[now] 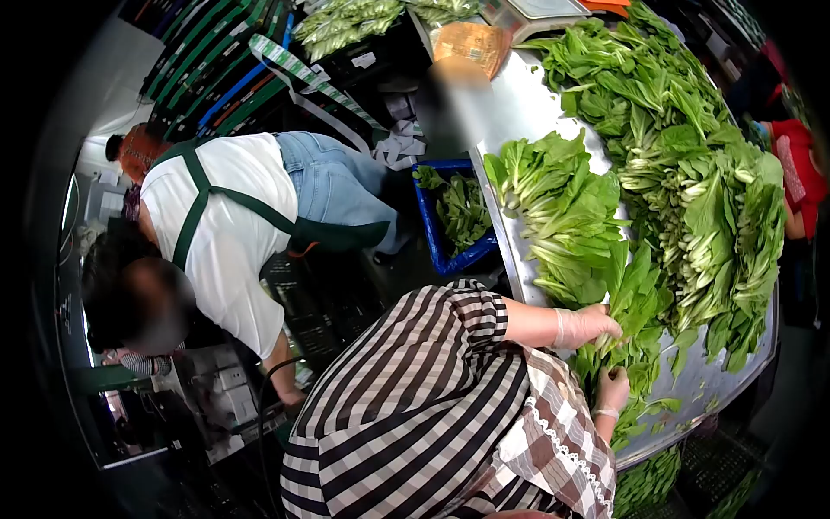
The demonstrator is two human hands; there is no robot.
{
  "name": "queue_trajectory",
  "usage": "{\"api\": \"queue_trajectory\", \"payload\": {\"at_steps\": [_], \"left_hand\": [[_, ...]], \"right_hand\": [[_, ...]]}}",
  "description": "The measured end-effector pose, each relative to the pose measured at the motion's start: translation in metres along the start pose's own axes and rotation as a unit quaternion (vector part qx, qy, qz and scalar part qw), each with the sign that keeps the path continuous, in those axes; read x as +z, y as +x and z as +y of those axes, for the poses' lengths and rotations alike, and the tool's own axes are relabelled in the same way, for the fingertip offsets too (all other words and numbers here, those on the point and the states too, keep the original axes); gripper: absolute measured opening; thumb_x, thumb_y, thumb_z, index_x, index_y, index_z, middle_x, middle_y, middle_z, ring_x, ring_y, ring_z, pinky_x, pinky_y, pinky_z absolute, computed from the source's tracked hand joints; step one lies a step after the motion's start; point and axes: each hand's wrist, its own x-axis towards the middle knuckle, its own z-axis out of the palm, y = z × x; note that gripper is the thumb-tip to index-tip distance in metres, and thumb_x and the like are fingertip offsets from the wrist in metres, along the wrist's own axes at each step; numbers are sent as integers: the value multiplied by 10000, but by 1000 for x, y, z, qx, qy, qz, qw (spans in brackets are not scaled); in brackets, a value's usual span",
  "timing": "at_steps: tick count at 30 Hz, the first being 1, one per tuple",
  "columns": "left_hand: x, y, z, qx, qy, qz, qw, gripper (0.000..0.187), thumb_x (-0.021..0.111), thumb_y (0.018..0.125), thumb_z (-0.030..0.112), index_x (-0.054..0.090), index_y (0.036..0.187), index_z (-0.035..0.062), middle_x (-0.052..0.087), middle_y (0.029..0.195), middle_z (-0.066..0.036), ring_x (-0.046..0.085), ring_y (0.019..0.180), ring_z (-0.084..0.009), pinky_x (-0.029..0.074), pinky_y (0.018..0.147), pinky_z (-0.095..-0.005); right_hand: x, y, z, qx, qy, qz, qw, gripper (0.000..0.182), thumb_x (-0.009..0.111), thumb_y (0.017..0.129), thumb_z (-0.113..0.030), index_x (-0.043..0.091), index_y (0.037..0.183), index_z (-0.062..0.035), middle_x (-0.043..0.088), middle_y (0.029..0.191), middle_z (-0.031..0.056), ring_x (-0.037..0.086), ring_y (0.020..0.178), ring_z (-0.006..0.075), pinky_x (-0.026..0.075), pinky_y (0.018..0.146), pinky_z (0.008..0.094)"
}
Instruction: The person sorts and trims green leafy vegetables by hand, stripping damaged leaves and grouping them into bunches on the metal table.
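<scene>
My left hand [592, 327], in a thin clear glove, has its fingers closed round the stems of a bunch of leafy greens [638, 290]. Just below it in the view, my right hand [612, 391], also gloved, is curled with its fingertips pressed together on the greens at the near edge of the metal table [510, 233]. Loose leaves lie under and between both hands. Beside my left hand rests a pile of greens with pale stems [562, 208]. Larger heaps [692, 216] cover the far side of the table.
A blue-lined crate [458, 259] with leaves stands beside the table. A co-worker in a white shirt and green apron [233, 208] bends over at the left. Another person in red [797, 173] is across the table. An orange bag [471, 48] lies at the top.
</scene>
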Motion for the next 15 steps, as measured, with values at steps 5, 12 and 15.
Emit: {"api": "queue_trajectory", "payload": {"at_steps": [5,12,15], "left_hand": [[-7,-1,-2,-1,27,2,1000,266,694,766,121,651,1009,21,683,853,-70,618,719,-159,482,642,-290],[-9,-11,-8,9,11,20,1000,288,712,744,139,644,1006,40,651,792,-57,567,639,-157,442,573,-294],[-8,-22,-3,9,28,36,999,309,717,733,148,641,1014,43,635,791,-52,556,646,-157,442,584,-301]], "right_hand": [[0,1,0,0,22,-11,1000,354,703,777,-331,644,832,14,671,763,212,647,717,390,488,668,448],[2,4,2,-3,37,-16,999,324,760,758,-280,624,786,13,656,704,171,609,626,321,484,637,412],[5,7,5,-14,65,-15,998,331,763,765,-265,606,777,26,630,675,151,571,598,276,477,628,395]]}}
